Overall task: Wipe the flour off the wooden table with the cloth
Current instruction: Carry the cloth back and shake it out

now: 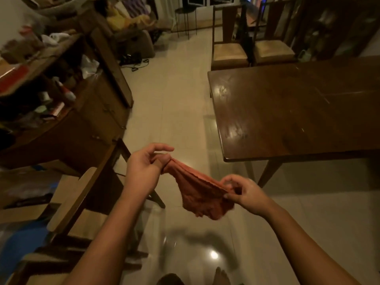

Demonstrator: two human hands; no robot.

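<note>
An orange-red cloth (200, 192) hangs stretched between both hands over the tiled floor, in front of me. My left hand (146, 165) pinches one end of it, with the index finger held out straight. My right hand (243, 191) pinches the other end, lower and to the right. The dark wooden table (298, 112) stands to the right, its near corner roughly level with my hands. Faint pale smears (235, 133) show on its glossy top near the left edge, and thin pale streaks (320, 95) cross the middle.
Two wooden chairs (230, 52) stand at the table's far side. A cluttered wooden sideboard (67, 103) fills the left, with a chair (86, 194) and cardboard boxes below it. Glossy tiled floor (172, 95) runs between the sideboard and the table. My bare foot (222, 277) shows at the bottom.
</note>
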